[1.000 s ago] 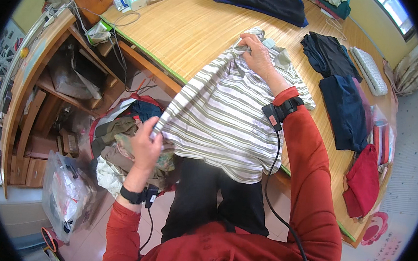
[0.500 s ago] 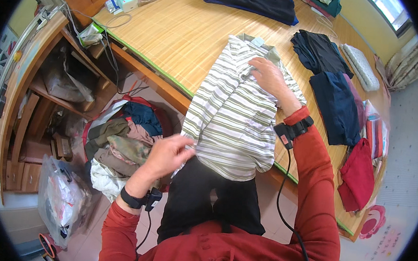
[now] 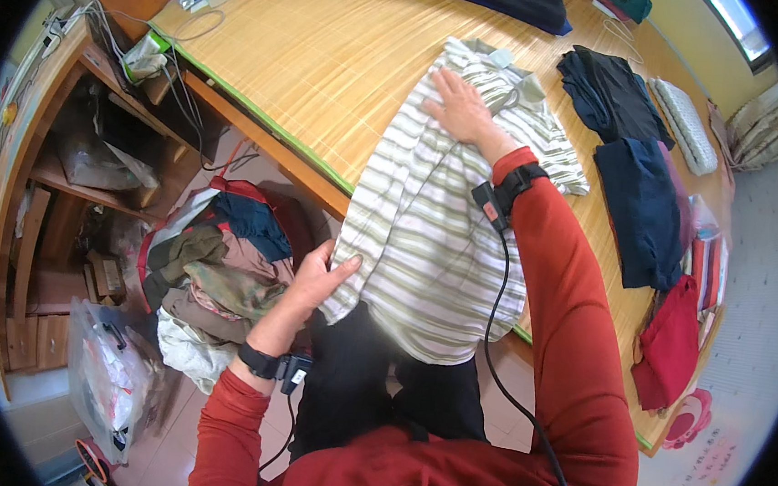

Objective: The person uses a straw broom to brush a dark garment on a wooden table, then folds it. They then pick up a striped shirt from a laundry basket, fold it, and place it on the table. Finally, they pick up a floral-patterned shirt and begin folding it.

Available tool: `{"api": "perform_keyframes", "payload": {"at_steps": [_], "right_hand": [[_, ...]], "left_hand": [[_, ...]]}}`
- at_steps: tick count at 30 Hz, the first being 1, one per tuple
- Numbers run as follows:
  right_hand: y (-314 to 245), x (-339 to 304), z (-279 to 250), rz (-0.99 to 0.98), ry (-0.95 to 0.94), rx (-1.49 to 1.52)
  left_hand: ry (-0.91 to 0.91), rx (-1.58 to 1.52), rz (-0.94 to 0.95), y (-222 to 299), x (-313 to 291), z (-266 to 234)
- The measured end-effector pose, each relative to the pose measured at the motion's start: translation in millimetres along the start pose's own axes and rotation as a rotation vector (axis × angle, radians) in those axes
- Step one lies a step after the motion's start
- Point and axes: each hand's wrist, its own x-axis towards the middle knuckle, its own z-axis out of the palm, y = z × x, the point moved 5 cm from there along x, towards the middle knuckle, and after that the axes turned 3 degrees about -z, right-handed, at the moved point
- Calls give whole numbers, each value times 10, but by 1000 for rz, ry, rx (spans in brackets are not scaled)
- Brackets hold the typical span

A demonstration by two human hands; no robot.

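Striped shirt (image 3: 435, 233) at wearer's 12 o'clock, spread, not folded, left hand (image 3: 318, 278) pinching its edge, right hand (image 3: 461, 112) flat and wide on it; navy garment (image 3: 631, 212) folded at shirt's 3 o'clock, loose clothes (image 3: 244, 288) jumbled at its 8.

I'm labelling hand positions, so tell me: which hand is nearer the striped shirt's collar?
The right hand: it lies spread on the striped shirt, close to the collar. The left hand is farther off, at the shirt's lower left edge.
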Motion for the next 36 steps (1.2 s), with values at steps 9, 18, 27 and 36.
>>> {"api": "perform_keyframes", "payload": {"at_steps": [9, 18, 27, 36], "right_hand": [[368, 506, -229, 36, -21, -123], [-38, -43, -276, 2, -76, -155], [-1114, -727, -212, -223, -185, 31], [-1064, -727, -12, -173, -54, -75]], "left_hand": [[40, -284, 110, 515, 354, -281], [182, -205, 158, 386, 263, -318], [130, -239, 185, 349, 229, -301], [-19, -322, 26, 345, 146, -268]]}}
